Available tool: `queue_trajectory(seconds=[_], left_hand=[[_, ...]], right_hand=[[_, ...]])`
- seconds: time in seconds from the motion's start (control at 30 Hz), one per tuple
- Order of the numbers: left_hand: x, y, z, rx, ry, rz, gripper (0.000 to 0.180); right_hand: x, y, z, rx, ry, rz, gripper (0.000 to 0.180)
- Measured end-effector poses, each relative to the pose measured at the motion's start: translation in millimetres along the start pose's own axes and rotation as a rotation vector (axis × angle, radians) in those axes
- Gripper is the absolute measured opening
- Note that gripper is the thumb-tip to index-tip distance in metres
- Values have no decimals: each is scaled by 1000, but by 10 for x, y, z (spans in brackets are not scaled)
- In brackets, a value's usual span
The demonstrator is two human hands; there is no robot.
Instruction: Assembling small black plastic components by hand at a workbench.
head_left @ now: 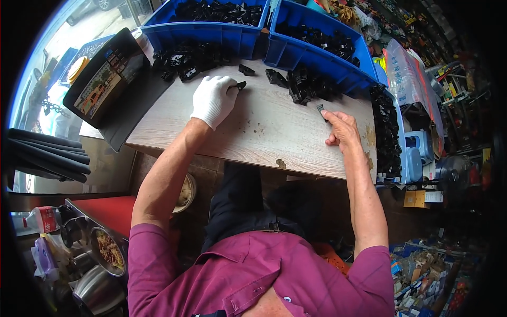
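Left hand (pixel 213 99), white knit glove on, pinching small black plastic clip (pixel 238 84) at fingertips, grip closed on it, held just above worn pale wood-grain table (pixel 274 137), near the far edge. Right hand (pixel 342 129) bare, thumb + forefinger pinching small grey metal insert (pixel 320 108), grip closed on that too, wrist resting on table. Hands well apart, parts not yet brought together.

Step in hand, by the look: one plastic piece and one metal piece picked up, mating not started. Next move prob. calls for bringing both hands to centre, lining insert up w/ slot in clip, pressing home. Needs fine alignment; clip orientation too small to read from here.

Stock around: loose pile of black plastic clips (pixel 187 57) at far left of table, second loose pile (pixel 306 84) at far right, a couple of single pieces between. Two blue plastic bins (pixel 222 37) (pixel 311 55) behind, both w/ more black parts. Row of black parts (pixel 386 132) stacked along right table edge. Black tray w/ picture card (pixel 108 79) leaning at left.
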State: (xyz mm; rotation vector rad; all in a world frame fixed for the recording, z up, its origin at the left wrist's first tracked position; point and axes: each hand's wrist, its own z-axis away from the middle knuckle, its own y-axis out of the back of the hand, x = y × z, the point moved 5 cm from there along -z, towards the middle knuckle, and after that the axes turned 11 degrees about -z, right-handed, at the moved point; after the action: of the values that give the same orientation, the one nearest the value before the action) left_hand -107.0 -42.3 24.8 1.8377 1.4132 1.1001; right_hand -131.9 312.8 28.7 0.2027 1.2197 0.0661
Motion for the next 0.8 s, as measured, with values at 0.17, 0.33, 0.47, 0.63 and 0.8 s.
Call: queue_trajectory(seconds=[0.17, 0.33, 0.47, 0.63, 0.8], left_hand=[[249, 148, 150, 118, -81, -2, 23], [768, 267, 287, 143, -208, 300, 41], [1246, 51, 309, 34, -333, 471, 41], [1358, -202, 273, -81, -363, 506, 32], [1406, -188, 280, -115, -311, 378, 19]], right_hand=[[34, -159, 138, -83, -58, -85, 44], [57, -325, 240, -214, -90, -120, 37], [134, -420, 248, -318, -86, -95, 36], [126, -528, 309, -324, -20, -54, 37], [157, -525, 265, -277, -1, 47, 41]])
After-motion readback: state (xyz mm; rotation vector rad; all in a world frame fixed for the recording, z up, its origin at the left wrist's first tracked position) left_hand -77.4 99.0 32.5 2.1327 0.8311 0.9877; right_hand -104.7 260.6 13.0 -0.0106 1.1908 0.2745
